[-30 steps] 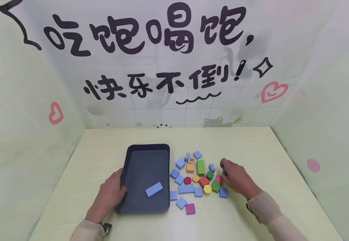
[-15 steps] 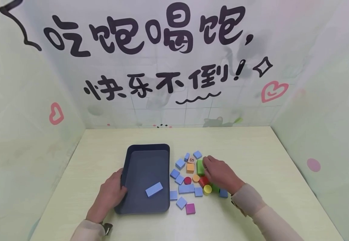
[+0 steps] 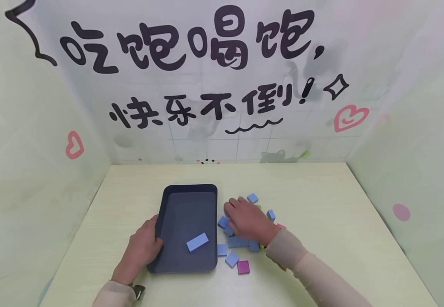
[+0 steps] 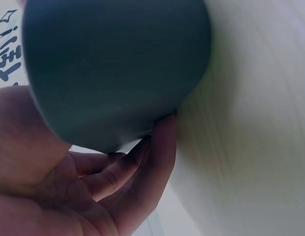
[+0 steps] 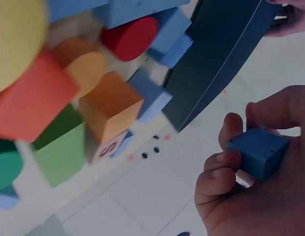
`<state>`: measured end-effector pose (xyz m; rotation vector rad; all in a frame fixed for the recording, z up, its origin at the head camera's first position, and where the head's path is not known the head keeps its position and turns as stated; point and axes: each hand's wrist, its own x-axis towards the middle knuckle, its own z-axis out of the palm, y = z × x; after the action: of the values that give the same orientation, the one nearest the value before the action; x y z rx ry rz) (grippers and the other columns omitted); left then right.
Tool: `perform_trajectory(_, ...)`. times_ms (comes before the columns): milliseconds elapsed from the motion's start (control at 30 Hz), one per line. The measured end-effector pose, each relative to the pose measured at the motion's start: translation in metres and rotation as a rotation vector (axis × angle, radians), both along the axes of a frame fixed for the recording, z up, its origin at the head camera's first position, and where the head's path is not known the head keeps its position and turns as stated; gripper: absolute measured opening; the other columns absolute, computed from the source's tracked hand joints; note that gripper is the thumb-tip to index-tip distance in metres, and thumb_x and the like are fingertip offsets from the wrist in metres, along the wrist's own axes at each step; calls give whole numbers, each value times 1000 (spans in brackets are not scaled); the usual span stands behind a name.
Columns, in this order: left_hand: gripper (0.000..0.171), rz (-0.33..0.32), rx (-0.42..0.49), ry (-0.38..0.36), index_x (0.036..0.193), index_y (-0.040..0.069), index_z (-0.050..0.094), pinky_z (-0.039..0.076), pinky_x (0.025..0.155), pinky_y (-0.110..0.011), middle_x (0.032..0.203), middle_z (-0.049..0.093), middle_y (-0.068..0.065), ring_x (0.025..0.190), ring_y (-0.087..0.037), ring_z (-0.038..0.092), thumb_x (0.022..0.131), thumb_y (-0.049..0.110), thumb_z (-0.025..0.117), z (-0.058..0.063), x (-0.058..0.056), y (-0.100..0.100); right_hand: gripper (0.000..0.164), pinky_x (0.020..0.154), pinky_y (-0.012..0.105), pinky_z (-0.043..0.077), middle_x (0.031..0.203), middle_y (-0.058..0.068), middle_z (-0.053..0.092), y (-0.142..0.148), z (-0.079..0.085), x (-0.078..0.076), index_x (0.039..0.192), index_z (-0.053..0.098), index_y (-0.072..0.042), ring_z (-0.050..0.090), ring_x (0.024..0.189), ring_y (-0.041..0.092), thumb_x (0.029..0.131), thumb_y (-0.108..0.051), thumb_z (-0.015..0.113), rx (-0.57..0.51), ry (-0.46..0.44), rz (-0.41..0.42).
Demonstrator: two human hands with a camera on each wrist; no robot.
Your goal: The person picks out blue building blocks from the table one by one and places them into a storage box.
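Observation:
My left hand (image 3: 141, 245) grips the left rim of a dark grey tray (image 3: 183, 213), thumb at the near side and fingers around the wall, as the left wrist view shows. One long blue block (image 3: 197, 242) lies inside the tray. Over the left part of the block group is my right hand (image 3: 249, 219), close to the tray's right wall. It holds a blue cube-like block (image 5: 260, 152) between thumb and fingers, visible in the right wrist view but hidden from the head camera. A red round block (image 5: 130, 39) and an orange block (image 5: 110, 105) appear below that hand's path.
Several coloured blocks are spread right of the tray, partly covered by my right hand. A magenta block (image 3: 243, 267) and a light blue block (image 3: 232, 259) lie nearest the front. Another blue block (image 3: 252, 198) sits at the back. Printed cloth walls (image 3: 406, 179) enclose the table.
My right hand has travelled left across the blocks, from their right side toward the tray, with the blue block in it. My left hand and the tray have stayed in place.

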<state>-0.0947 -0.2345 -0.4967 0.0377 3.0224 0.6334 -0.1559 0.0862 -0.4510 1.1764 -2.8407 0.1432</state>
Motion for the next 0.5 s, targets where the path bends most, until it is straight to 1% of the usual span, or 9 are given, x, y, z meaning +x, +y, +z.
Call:
perform_trajectory(100, 65, -2, 0, -3, 144, -12, 33, 48, 88, -57, 130, 51, -32, 115, -47, 54, 88, 5, 59, 1, 0, 1, 13, 71, 28, 38, 89, -3, 46, -15, -3, 1, 100, 54, -13, 39, 78, 16, 96, -22, 45, 26, 53, 52)
perform_trajectory(200, 65, -1, 0, -6, 144, -13, 33, 47, 89, -57, 131, 50, -33, 116, -48, 53, 88, 5, 59, 1, 0, 1, 18, 72, 27, 37, 92, -3, 47, -30, -6, 3, 103, 57, -14, 39, 81, 16, 99, -26, 43, 66, 85, 79)
perform_trajectory(367, 64, 3, 0, -1, 145, -12, 33, 47, 89, -56, 132, 50, -32, 117, -47, 54, 88, 5, 58, -1, 0, 0, 20, 78, 28, 36, 96, -2, 49, -51, -12, 5, 105, 59, -16, 38, 83, 16, 103, -30, 45, 198, 188, 157)
perform_trajectory(500, 64, 3, 4, 6, 145, -12, 33, 48, 89, -57, 131, 50, -32, 116, -47, 54, 88, 5, 58, -1, -1, 0, 19, 76, 28, 34, 97, -2, 48, -64, -19, 4, 105, 59, -16, 35, 82, 16, 103, -29, 46, 238, 236, 198)
